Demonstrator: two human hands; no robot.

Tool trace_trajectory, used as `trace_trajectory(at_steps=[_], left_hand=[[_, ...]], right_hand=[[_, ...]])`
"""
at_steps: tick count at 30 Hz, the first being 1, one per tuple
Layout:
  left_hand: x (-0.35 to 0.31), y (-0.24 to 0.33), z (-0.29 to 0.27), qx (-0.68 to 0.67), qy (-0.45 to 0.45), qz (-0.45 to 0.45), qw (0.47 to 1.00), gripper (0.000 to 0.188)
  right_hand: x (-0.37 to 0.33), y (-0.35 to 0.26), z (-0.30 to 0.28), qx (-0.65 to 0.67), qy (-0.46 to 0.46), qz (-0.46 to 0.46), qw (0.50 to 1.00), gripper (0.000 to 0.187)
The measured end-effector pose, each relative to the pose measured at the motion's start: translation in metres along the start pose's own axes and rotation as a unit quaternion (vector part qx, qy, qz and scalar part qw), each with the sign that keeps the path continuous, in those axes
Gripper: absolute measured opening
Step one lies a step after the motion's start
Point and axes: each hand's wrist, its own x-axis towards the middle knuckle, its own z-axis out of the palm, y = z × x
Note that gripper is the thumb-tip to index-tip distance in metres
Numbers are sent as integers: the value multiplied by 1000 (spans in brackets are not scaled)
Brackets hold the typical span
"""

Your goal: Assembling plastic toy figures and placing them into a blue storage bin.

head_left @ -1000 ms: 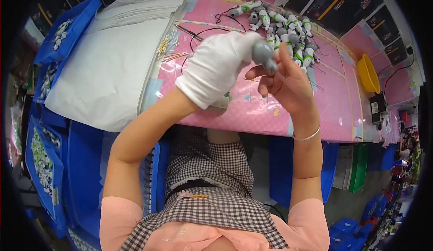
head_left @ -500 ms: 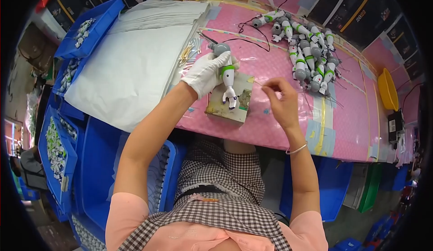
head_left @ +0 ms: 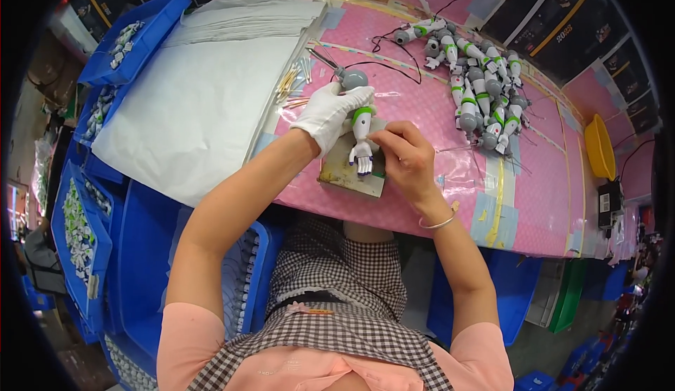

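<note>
My left hand (head_left: 330,118), in a white glove, is closed around a toy arm (head_left: 361,125) with a grey ball shoulder, a green band and a white hand with purple fingertips. The toy's hand points toward me, over a worn metal block (head_left: 344,179). My bare right hand (head_left: 409,159) is pinched beside the toy's wrist; whatever lies between its fingertips is hidden. Thin sticks like cotton swabs (head_left: 287,81) lie past my left hand, near a pointed metal tool (head_left: 322,58) whose other end meets the toy's shoulder area.
Several finished-looking toy arms (head_left: 485,81) are heaped at the back right. White sheets (head_left: 190,95) cover the table's left. Blue bins (head_left: 144,36) of parts stand along the left side. A yellow basket (head_left: 600,146) and a black box (head_left: 614,202) are at the far right.
My right hand has moved left to the toy arm's wrist, fingers still pinched. The toy arm, still in my left hand, has shifted slightly right and turned a little.
</note>
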Motion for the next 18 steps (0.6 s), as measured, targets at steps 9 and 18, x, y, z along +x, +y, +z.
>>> trace_trajectory(at_steps=[9, 18], left_hand=[[-6, 5, 7, -4, 0, 12, 1000, 30], [-1, 1, 8, 82, 41, 44, 995, 27]], right_hand=[[4, -2, 0, -40, 0, -10, 999, 23], [12, 2, 0, -95, 6, -80, 992, 30]])
